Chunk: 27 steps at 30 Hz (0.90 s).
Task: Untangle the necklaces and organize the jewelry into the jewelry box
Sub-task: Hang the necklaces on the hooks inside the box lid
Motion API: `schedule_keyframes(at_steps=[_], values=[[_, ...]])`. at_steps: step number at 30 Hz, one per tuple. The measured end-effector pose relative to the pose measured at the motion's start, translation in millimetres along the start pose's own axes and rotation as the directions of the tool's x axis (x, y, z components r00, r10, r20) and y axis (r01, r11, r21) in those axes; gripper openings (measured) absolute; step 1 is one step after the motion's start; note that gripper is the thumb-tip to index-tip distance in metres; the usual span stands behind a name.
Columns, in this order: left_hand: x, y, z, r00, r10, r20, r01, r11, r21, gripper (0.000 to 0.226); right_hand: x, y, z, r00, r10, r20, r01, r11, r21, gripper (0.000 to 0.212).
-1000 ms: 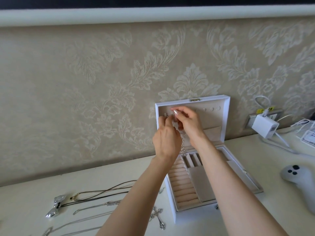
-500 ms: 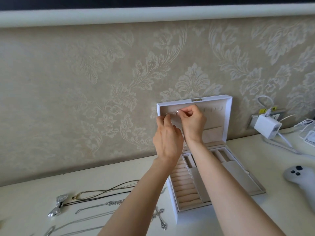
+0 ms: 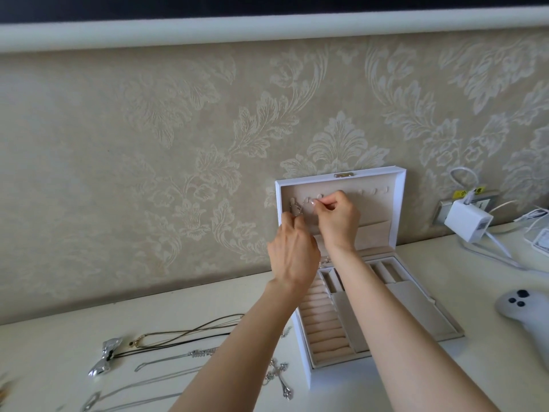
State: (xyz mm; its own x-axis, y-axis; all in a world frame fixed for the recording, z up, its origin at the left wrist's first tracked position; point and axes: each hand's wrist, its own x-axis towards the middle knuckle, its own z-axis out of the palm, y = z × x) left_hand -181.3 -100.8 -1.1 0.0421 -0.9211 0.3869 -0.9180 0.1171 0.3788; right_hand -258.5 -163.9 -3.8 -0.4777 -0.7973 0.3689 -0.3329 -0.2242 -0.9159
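A white jewelry box [image 3: 398,203] stands open against the wall, its lid upright with a row of small hooks. Both my hands are raised at the lid's left hooks. My left hand [image 3: 292,248] pinches a thin silver necklace [image 3: 295,208] near the leftmost hook. My right hand [image 3: 337,217] pinches the same chain just to the right. The chain's lower end [image 3: 324,260] hangs between my wrists. Several other necklaces [image 3: 184,337] lie on the table to the left, with a silver bow pendant [image 3: 106,356] and a cross pendant [image 3: 280,374].
The box base [image 3: 421,310] has ring rolls and small compartments. A white charger [image 3: 468,220] with cables is plugged in at the right wall. A white game controller [image 3: 525,313] lies at the right edge. Patterned wallpaper rises right behind the table.
Both hands have shifted up and left along the lid's hook row. My left hand now holds the chain at the leftmost hook.
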Motion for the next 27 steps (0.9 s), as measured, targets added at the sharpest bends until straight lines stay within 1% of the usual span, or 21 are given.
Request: schedule_keyframes(at_steps=[4, 6, 9, 11, 12, 15, 18, 20, 22, 23, 24, 27], values=[[1.0, -3.0, 2.7, 0.998, 0.052, -0.042, -0.053, 0.998, -0.018, 0.033, 0.0, 11.0, -1.2, 0.988, 0.102, 0.115, -0.107, 0.994, 0.037, 0.03], [-0.3, -4.4, 4.4, 0.992, 0.088, -0.09, -0.093, 0.994, -0.062, 0.035, -1.0, 13.5, -3.6, 0.974, 0.165, 0.157, -0.18, 0.98, 0.085, 0.026], [-1.5, -6.3, 5.8, 0.978, 0.138, -0.153, -0.163, 0.973, -0.164, 0.028, -5.9, 7.1, -11.5, 0.942, 0.243, 0.233, -0.289, 0.939, 0.186, 0.014], [-2.0, -8.6, 9.4, 0.972, 0.16, -0.174, -0.189, 0.969, -0.162, 0.028, -11.5, 1.4, -18.5, 0.912, 0.276, 0.305, -0.358, 0.897, 0.26, 0.007], [-2.7, -9.2, 10.8, 0.973, 0.161, -0.163, -0.187, 0.969, -0.161, 0.029, -13.7, 1.0, -21.4, 0.903, 0.275, 0.33, -0.368, 0.892, 0.263, 0.009], [-4.6, -10.2, 12.1, 0.98, 0.135, -0.144, -0.163, 0.967, -0.199, 0.029, -16.8, 2.5, -27.0, 0.885, 0.271, 0.378, -0.356, 0.918, 0.173, 0.019], [-5.3, -11.0, 13.2, 0.982, 0.114, -0.148, -0.144, 0.967, -0.209, 0.024, -18.1, 2.3, -32.5, 0.851, 0.258, 0.457, -0.321, 0.945, 0.066, 0.02], [-6.4, -11.7, 15.2, 0.987, 0.078, -0.142, -0.109, 0.968, -0.225, 0.019, -19.4, 3.7, -37.0, 0.828, 0.226, 0.513, -0.301, 0.951, 0.067, 0.017], [-8.1, -12.7, 18.2, 0.99, 0.046, -0.137, -0.076, 0.971, -0.227, 0.018, -19.1, 7.5, -40.7, 0.803, 0.208, 0.558, -0.32, 0.941, 0.109, 0.011], [-8.7, -14.0, 19.8, 0.986, 0.059, -0.158, -0.095, 0.968, -0.23, 0.019, -18.4, 9.4, -42.8, 0.791, 0.215, 0.572, -0.338, 0.934, 0.117, 0.012], [-8.8, -14.4, 21.9, 0.978, 0.1, -0.183, -0.142, 0.963, -0.228, 0.023, -17.2, 10.7, -45.0, 0.781, 0.229, 0.581, -0.347, 0.932, 0.099, 0.015], [-7.6, -15.8, 34.8, 0.94, 0.248, -0.233, -0.287, 0.946, -0.152, 0.039, -12.3, 15.6, -50.6, 0.744, 0.278, 0.608, -0.303, 0.951, -0.065, 0.022]])
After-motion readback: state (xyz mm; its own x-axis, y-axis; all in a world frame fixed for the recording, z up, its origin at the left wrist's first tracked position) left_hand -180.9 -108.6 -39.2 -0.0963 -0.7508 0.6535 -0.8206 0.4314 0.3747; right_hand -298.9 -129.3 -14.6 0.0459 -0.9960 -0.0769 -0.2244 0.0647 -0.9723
